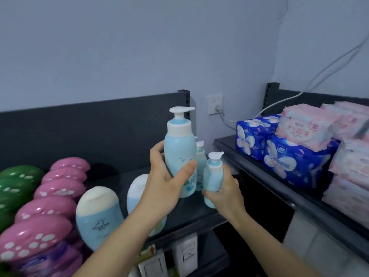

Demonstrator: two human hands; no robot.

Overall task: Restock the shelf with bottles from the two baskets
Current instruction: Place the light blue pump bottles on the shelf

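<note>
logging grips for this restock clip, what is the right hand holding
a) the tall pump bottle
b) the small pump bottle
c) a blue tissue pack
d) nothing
b: the right hand is curled round the small pump bottle, while the left hand grips the tall pump bottle.

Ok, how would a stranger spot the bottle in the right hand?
At the dark shelf near the wall socket, the right hand grips a small blue pump bottle. It is far shorter than the tall bottle the left hand holds.
</note>
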